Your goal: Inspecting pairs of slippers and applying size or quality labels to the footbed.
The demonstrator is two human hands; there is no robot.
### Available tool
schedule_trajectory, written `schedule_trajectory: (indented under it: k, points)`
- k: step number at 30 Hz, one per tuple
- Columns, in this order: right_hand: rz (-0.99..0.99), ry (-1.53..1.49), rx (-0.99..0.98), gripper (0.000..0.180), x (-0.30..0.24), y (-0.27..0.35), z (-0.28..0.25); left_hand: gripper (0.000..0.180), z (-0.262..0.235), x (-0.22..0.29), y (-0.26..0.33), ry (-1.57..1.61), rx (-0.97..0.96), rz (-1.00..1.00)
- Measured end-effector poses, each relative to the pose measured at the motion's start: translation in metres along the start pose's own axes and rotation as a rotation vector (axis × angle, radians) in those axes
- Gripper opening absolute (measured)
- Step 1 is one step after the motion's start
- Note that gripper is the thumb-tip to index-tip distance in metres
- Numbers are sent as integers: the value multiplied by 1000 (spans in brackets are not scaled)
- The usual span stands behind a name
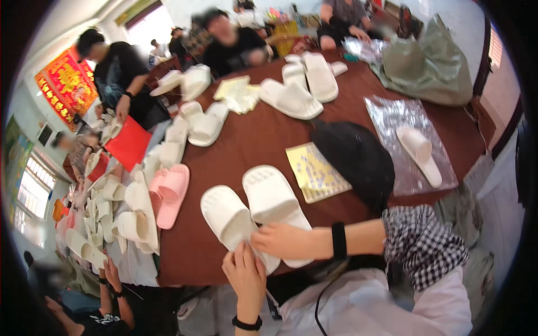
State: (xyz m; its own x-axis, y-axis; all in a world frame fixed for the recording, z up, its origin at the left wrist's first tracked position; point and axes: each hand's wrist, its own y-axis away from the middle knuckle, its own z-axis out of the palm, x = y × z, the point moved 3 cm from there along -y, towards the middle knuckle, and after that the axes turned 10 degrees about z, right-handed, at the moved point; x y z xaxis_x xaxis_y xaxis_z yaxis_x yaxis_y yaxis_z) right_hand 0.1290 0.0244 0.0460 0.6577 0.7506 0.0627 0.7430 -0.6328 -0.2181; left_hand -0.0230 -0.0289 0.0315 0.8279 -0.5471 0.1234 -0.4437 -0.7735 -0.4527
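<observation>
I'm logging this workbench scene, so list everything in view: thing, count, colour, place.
Pair of slippers: two, white, near table edge, under both hands.
Pink slippers: one pair, pink, left table edge.
Other white slippers: many, white, far side of the table and heaped at left.
Single slipper: one, white, on a clear plastic bag, right.
Printed sheets: two, yellowish, table middle and far side.
Black cap: one, black, right of centre.
Grey-green sack: one, far right.
Table: one, dark brown.
Other people: several, around the table.
Left hand: fingers on the nearer slipper.
Right hand: on the slippers' near ends, black wristband.
</observation>
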Motion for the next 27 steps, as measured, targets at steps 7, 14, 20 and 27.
schedule_trajectory:
  k: [7, 14, 20, 27]
  points:
    - [189, -442, 7, 18, 67, 18, -86, 44, -5, 4, -5, 5, -44, -57]
    - [582, -383, -16, 30, 228, 43, -153, 41, -12, 10, -6, 1, -105, -98]
    - [810, -207, 88, 36, 363, 36, -132, 53, -16, 32, -17, 85, -159, -192]
    - [917, -178, 63, 57, 443, 23, -14, 76, 11, 77, -52, 55, -424, -200]
